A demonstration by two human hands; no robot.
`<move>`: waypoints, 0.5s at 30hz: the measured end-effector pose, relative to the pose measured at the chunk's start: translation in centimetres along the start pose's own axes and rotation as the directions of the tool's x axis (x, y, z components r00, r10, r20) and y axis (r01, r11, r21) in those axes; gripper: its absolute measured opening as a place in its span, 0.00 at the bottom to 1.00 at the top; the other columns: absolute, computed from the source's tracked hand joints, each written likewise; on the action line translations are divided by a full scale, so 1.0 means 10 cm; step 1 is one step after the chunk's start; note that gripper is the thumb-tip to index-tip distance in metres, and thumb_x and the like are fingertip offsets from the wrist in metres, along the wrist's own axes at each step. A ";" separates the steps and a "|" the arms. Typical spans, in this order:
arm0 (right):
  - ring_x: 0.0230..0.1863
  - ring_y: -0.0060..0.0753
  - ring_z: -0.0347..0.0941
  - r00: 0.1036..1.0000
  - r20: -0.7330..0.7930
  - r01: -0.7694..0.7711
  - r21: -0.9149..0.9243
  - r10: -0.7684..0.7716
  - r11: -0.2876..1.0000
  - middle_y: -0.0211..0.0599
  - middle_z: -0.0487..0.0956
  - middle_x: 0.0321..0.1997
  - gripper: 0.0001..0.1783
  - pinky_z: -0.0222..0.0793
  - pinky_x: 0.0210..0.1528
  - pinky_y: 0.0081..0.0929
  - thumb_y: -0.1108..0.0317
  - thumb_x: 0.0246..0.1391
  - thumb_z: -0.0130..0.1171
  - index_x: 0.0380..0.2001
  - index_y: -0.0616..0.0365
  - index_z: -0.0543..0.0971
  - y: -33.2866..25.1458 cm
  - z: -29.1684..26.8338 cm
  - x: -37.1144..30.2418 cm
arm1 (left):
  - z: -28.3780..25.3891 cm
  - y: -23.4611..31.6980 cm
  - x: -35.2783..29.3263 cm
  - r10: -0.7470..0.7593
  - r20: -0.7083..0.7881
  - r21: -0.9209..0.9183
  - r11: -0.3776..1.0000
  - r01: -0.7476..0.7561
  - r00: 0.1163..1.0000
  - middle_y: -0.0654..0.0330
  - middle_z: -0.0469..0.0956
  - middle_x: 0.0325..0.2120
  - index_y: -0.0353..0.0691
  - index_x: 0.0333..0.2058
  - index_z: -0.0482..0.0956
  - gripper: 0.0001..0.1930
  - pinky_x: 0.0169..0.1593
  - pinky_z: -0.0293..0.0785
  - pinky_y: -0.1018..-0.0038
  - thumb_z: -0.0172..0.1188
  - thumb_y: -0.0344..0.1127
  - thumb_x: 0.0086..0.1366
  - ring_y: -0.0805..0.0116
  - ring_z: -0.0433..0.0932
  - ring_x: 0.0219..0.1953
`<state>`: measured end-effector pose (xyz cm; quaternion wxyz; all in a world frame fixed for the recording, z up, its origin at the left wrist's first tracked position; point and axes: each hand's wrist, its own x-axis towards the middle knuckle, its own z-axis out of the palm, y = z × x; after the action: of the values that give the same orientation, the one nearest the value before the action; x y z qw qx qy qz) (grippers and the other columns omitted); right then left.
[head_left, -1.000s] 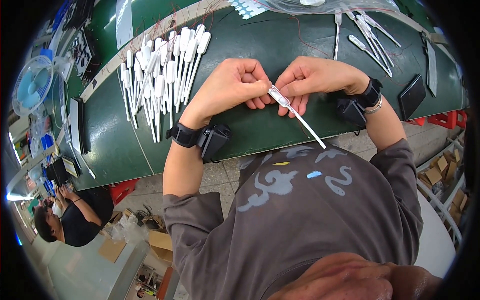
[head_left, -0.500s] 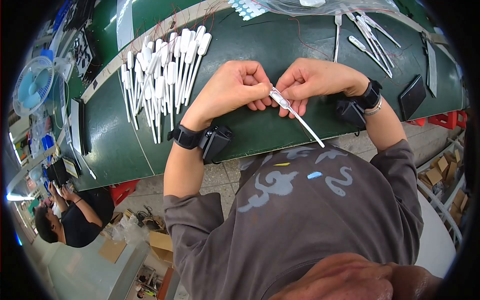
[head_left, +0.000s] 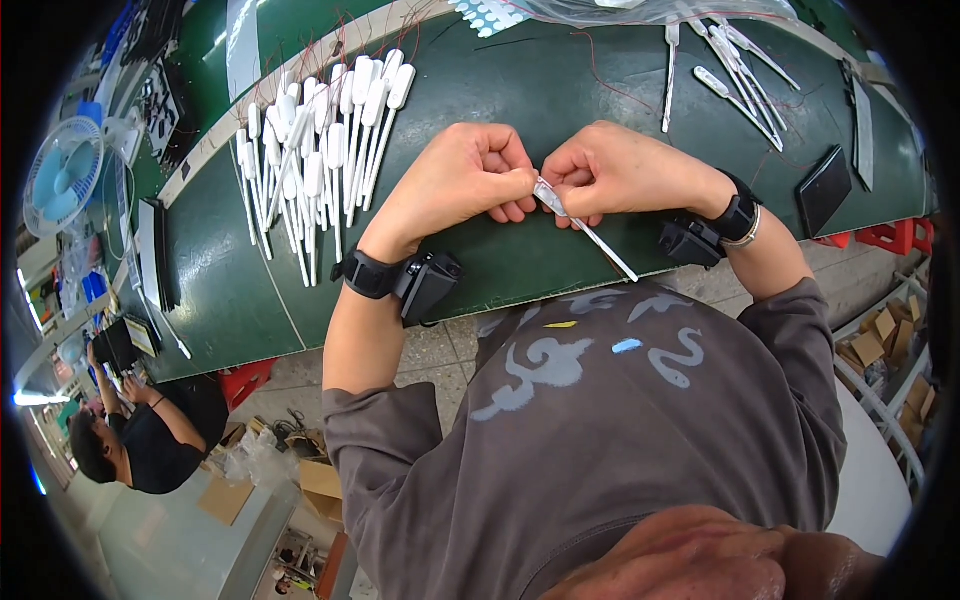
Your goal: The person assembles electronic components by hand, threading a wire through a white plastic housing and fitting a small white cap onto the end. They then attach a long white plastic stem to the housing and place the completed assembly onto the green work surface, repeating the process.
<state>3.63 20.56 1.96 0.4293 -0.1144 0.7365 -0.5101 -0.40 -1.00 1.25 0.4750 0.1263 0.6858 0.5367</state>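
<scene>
Over the near part of the table, a white thermometer-shaped plastic casing [head_left: 551,197] is held between my hands. Its wide end has a recess, and its thin stem slants down to the right. My left hand [head_left: 462,182] pinches the tip of the wide end between thumb and fingers. My right hand [head_left: 628,168] has thumb and fingers closed around the side of the casing near the stem. Whatever small part may be between the fingertips is hidden. To the left lies a pile of similar white casings [head_left: 335,150] with thin red wires at their wide ends.
Several more casings [head_left: 735,80] lie at the far right of the green table [head_left: 480,100], near a clear plastic bag [head_left: 640,12]. A black flat box [head_left: 824,185] sits at the right. Farther left are a fan [head_left: 66,178] and a person [head_left: 165,440] in black.
Both hands have shifted slightly with the casing, and its stem has moved a little up and left. My right fingers have curled closer around it.
</scene>
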 end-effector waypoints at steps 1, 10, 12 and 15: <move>0.22 0.15 0.74 1.000 -0.013 0.003 -0.007 -0.003 1.000 0.30 0.82 0.24 0.09 0.69 0.27 0.17 0.69 0.53 0.56 0.31 0.64 0.80 0.02 0.01 0.01 | -0.01 -0.01 0.01 -0.003 0.000 0.002 1.000 0.003 1.000 0.56 0.82 0.24 0.32 0.30 0.77 0.07 0.31 0.78 0.81 0.60 0.31 0.61 0.75 0.81 0.26; 0.24 0.16 0.75 0.995 -0.040 0.091 -0.051 -0.093 0.995 0.30 0.83 0.27 0.09 0.72 0.29 0.17 0.70 0.55 0.53 0.33 0.63 0.80 0.02 -0.02 0.02 | -0.05 0.05 -0.01 0.044 -0.046 0.050 0.998 -0.041 0.998 0.57 0.83 0.25 0.32 0.31 0.77 0.07 0.31 0.78 0.81 0.60 0.32 0.63 0.75 0.81 0.26; 0.26 0.17 0.77 0.991 -0.015 0.132 0.129 -0.131 0.983 0.33 0.83 0.30 0.10 0.74 0.31 0.17 0.68 0.58 0.53 0.35 0.64 0.80 0.09 -0.04 0.06 | -0.10 0.08 0.00 0.061 -0.044 0.018 0.998 -0.061 0.997 0.57 0.83 0.25 0.32 0.31 0.77 0.08 0.31 0.77 0.81 0.60 0.32 0.63 0.76 0.81 0.26; 0.28 0.19 0.79 0.989 0.022 0.133 0.271 -0.144 0.953 0.37 0.84 0.34 0.12 0.76 0.33 0.16 0.66 0.61 0.53 0.37 0.65 0.80 0.08 -0.11 0.04 | -0.16 0.20 0.02 0.074 -0.015 0.039 0.997 -0.074 0.997 0.58 0.83 0.26 0.33 0.31 0.77 0.08 0.31 0.77 0.82 0.60 0.33 0.63 0.76 0.81 0.26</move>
<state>2.81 21.39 1.15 0.4193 -0.1171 0.6416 -0.6316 -2.46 -1.08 2.81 0.4466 0.1562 0.6948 0.5417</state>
